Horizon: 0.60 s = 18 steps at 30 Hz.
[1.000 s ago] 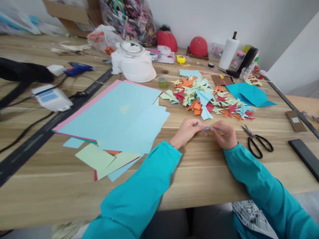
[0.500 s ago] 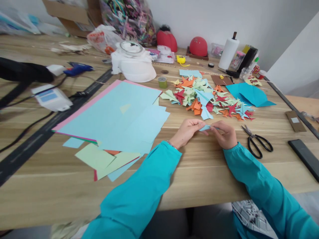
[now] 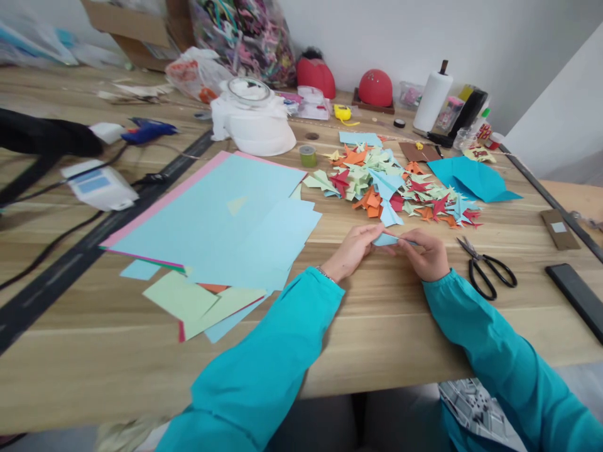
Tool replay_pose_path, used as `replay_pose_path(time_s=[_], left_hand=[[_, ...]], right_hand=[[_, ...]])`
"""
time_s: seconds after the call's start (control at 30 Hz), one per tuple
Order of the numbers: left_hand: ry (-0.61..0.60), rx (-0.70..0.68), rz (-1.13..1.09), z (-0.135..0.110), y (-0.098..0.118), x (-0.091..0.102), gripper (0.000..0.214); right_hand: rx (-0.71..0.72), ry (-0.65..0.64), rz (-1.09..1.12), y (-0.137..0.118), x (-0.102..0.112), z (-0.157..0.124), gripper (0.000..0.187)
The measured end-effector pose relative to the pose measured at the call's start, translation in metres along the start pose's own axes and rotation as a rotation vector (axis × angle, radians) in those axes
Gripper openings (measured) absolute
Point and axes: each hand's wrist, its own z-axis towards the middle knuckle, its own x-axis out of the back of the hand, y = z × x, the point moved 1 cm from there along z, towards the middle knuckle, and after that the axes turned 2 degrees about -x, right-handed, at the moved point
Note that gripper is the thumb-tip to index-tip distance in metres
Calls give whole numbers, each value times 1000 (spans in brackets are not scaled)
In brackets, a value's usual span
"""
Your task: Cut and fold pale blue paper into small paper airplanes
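We pinch the folded blue paper (image 3: 386,239) just above the desk (image 3: 377,326), with the fingers of our left hand (image 3: 351,251) and right hand (image 3: 426,254) closed on opposite ends so it lies stretched flat between them. The pile of folded shapes (image 3: 396,188) sits just beyond, the scissors (image 3: 490,271) near our right hand and the big sheets (image 3: 221,220) to our left, all within easy reach.

No text is showing legibly; the blue label (image 3: 93,184) on the white device (image 3: 110,196) is possibly carrying print, blurring out.
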Motion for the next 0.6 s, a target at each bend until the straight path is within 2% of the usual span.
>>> replay_pose_path(time_s=[0.17, 0.27, 0.43, 0.6], left_hand=[[21, -50, 328, -2, -1, 1, 31], [37, -77, 452, -3, -1, 2, 28], [43, -113, 443, -4, 0, 1, 25], [84, -73, 320, -4, 0, 0, 29]], right_hand=[[42, -77, 1, -3, -1, -1, 16], [60, -80, -25, -4, -2, -2, 15], [86, -43, -34, -5, -2, -2, 13], [81, 7, -39, -7, -1, -2, 14]])
